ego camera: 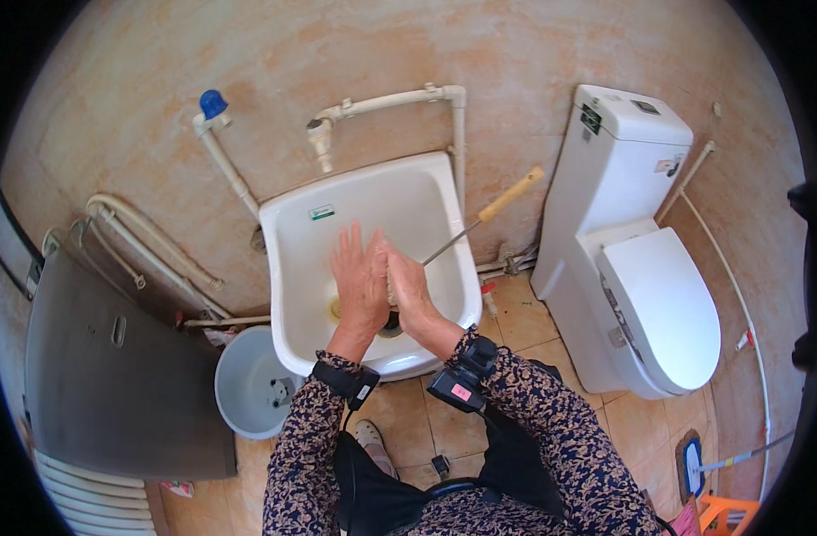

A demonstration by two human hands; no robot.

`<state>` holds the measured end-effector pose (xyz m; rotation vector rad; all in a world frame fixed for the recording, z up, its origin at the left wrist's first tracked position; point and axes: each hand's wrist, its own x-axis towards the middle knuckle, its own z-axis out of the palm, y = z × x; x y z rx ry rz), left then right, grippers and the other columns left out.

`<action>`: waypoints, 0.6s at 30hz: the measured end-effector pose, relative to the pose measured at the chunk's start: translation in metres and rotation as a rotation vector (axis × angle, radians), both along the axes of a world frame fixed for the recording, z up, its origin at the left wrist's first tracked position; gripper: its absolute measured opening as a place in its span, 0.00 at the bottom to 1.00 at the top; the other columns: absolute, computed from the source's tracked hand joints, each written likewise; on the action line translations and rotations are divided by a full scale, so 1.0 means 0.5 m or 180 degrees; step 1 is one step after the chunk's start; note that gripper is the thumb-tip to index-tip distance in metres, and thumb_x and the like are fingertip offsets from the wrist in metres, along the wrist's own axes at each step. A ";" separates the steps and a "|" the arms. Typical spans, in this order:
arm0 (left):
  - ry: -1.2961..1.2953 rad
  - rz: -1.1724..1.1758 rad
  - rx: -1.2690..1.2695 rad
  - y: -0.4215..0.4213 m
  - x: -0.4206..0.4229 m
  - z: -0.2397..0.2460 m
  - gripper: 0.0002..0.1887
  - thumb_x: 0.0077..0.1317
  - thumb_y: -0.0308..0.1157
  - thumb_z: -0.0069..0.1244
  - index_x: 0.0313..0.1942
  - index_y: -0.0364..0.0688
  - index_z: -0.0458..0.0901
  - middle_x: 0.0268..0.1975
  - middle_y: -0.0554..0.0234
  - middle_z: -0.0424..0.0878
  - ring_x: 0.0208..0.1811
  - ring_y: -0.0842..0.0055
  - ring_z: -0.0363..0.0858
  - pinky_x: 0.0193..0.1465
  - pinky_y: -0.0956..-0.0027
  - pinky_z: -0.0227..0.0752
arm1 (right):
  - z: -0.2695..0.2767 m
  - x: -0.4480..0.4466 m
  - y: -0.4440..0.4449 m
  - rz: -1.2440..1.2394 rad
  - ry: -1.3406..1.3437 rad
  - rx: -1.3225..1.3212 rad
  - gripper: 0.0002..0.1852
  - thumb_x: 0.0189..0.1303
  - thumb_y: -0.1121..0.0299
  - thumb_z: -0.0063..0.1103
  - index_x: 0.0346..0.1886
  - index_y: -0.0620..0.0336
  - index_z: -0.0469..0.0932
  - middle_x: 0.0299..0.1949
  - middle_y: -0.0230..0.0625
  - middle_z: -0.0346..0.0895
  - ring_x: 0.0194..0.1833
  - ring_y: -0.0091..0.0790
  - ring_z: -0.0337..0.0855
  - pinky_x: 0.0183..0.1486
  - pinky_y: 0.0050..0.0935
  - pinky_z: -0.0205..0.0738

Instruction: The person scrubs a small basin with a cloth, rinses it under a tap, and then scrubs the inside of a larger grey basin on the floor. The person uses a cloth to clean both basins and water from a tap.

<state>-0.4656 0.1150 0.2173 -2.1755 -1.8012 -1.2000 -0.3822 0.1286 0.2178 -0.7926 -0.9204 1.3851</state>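
Note:
Both hands are over a white ceramic sink [382, 191], close against each other. My left hand [358, 275] points up and away, its fingers straight and slightly apart. Its inner edge meets my right hand [412, 288], whose fingers are partly hidden. A narrow pale patch shows between the palms; what it is cannot be made out. From behind my right hand a thin metal rod with a yellow wooden handle [512, 194] slants across the sink's right rim. The tool's lower end is hidden. Below the hands, the dark drain [390, 326] is partly visible.
A tap [321, 144] on a white pipe projects above the sink. A grey bucket [247, 388] stands at the left, beside a dark grey panelled appliance [127, 362]. At the right are a white toilet [663, 315] with its lid down and a blue-backed mop [693, 465].

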 end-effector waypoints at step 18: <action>-0.2851 -0.0015 -0.0965 0.049 -0.017 -0.021 0.17 0.74 0.39 0.43 0.34 0.36 0.81 0.29 0.66 0.79 0.33 0.76 0.75 0.39 0.69 0.71 | -0.088 -0.064 0.050 -0.0319 -0.1301 0.1361 0.20 0.70 0.60 0.37 0.36 0.69 0.74 0.36 0.60 0.77 0.40 0.59 0.77 0.46 0.44 0.70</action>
